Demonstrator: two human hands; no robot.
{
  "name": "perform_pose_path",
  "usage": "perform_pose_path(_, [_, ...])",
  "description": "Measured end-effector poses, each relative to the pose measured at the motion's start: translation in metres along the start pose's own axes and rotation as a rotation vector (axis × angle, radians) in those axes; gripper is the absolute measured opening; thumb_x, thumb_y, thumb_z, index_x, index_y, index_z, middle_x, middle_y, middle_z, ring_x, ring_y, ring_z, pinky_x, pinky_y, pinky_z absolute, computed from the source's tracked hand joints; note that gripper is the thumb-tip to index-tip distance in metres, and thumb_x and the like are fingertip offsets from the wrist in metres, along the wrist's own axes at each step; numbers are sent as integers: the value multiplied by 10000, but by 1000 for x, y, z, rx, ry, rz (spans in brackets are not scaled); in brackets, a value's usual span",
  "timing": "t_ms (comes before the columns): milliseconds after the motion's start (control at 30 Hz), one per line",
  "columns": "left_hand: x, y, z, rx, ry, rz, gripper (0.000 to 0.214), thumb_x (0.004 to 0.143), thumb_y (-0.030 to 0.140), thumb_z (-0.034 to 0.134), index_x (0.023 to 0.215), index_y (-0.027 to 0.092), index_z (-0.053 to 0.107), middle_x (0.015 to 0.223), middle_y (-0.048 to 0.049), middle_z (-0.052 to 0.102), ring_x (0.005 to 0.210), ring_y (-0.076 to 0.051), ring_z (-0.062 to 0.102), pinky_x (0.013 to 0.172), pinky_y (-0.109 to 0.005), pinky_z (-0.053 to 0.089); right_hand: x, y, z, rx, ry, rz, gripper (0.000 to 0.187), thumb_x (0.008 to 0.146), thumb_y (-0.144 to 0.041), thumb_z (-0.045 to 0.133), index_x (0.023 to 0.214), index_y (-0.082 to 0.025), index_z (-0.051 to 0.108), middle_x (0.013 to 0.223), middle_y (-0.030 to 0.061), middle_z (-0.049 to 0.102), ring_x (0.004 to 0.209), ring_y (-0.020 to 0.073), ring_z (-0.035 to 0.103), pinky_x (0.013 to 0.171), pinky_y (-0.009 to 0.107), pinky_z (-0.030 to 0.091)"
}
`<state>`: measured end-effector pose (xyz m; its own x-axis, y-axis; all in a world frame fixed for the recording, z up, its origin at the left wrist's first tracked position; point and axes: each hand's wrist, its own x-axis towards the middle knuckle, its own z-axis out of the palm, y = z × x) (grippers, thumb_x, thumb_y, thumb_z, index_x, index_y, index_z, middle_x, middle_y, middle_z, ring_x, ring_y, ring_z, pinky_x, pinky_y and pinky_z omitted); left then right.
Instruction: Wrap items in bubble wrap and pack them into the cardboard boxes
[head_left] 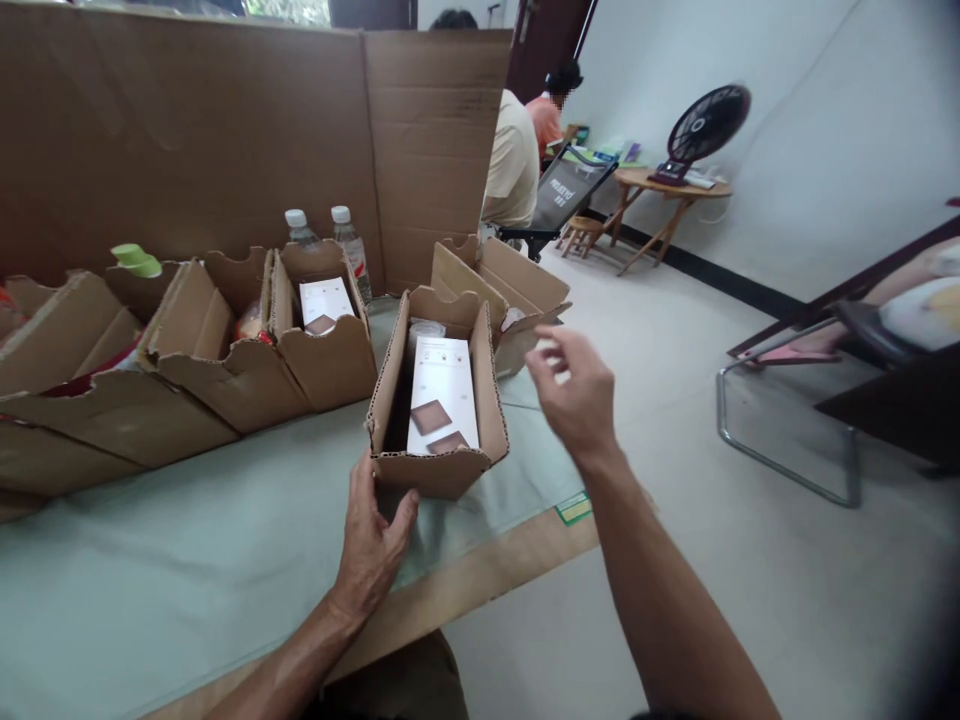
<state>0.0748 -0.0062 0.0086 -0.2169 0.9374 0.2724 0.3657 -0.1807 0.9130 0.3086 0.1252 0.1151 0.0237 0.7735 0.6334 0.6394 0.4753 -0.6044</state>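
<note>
A small open cardboard box (pixel 390 395) stands near the table's front edge, with a white product package (pixel 442 395) lying inside it. My left hand (pixel 373 545) rests at the box's near left corner, thumb and fingers apart, touching the cardboard. My right hand (pixel 574 390) hovers in the air just right of the box, fingers loosely curled and empty, slightly blurred.
Several more open cardboard boxes (pixel 322 350) line the table (pixel 187 580) to the left, one holding a similar white package. Two water bottles (pixel 349 245) stand before a tall cardboard wall (pixel 225 140). People sit beyond; a fan (pixel 705 125) on a round table and a chair (pixel 825 400) are at the right.
</note>
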Motion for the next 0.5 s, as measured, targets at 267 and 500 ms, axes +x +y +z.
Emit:
perform_pose_path(267, [18,3,7,72,-58,150,486,970,239,513,1454,228,477,1376,-141,582,1309,-296,544,1114,-532,465,-36,-10,49,579,-226,233,638,979,-727,420,1316,-258,691,1381,41,704,1325,282,610,1164,440,459])
perform_pose_path(500, [105,-2,35,57,12,112,644,911,159,513,1546,176,408,1530,-168,526,1431,-305,486,1229,-534,364,-14,8,66,628,-167,307,689,950,-779,366,1265,-271,709,1271,62,740,1279,285,637,1087,468,531])
